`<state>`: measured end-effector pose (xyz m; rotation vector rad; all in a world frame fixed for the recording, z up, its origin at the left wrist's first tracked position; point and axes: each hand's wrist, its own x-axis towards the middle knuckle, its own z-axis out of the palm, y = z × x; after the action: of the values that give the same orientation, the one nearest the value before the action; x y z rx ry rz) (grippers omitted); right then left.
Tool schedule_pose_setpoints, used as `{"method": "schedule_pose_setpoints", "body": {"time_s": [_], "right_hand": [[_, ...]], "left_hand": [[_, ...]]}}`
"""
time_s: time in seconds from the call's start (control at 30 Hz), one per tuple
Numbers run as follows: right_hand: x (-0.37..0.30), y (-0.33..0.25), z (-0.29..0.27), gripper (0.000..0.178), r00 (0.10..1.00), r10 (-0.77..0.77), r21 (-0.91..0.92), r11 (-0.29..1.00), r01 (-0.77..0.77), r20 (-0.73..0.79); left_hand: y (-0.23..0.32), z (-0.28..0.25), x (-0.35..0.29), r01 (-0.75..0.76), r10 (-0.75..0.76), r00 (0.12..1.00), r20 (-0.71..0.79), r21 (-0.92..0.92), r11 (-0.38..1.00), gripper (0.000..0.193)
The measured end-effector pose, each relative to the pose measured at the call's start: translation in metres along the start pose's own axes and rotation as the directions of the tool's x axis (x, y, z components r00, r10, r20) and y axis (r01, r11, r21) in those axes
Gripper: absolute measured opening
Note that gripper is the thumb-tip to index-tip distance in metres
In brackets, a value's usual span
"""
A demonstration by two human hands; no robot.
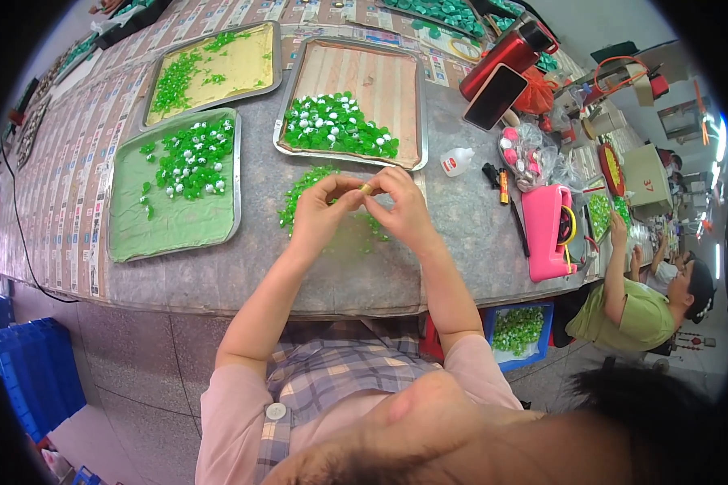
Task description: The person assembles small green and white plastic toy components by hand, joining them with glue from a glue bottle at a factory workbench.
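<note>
Over the table's front half my left hand (323, 212) and my right hand (403, 208) meet, fingertips pinched together. Between them is a small yellowish piece (366, 189), too small to make out its kind. Under and around my hands lies a loose pile of small green plastic pieces (303, 194). Just beyond, a metal tray lined with striped cloth (356, 69) holds green pieces with white round parts (340, 125). More of these lie on a green-lined tray (137, 222) to my left.
Farther left stands a yellow-lined tray (247, 61) with green pieces. To the right are a white squeeze bottle (457, 162), a phone (496, 95), a red flask (514, 52) and a pink tool (544, 234). A blue crate (548, 331) sits below; a co-worker (643, 311) works at right.
</note>
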<state>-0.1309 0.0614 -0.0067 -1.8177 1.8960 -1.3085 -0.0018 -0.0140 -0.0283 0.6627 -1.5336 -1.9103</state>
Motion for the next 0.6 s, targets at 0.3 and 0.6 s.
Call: {"method": "schedule_pose_setpoints", "body": {"time_s": [0.3,0.6], "right_hand": [[-0.01,0.07,-0.08,0.034,0.611,0.12,-0.132,0.927,-0.35,-0.782],[-0.014,0.108,-0.07,0.028,0.812,0.392,0.122,0.918,-0.378,-0.433]], "left_hand": [[0.002,-0.006,0.004,0.136,-0.199,0.978,-0.06,-0.542,0.829,0.017],[0.003,-0.006,0.004,0.183,-0.216,0.976,0.023,-0.621,0.762,0.018]]}}
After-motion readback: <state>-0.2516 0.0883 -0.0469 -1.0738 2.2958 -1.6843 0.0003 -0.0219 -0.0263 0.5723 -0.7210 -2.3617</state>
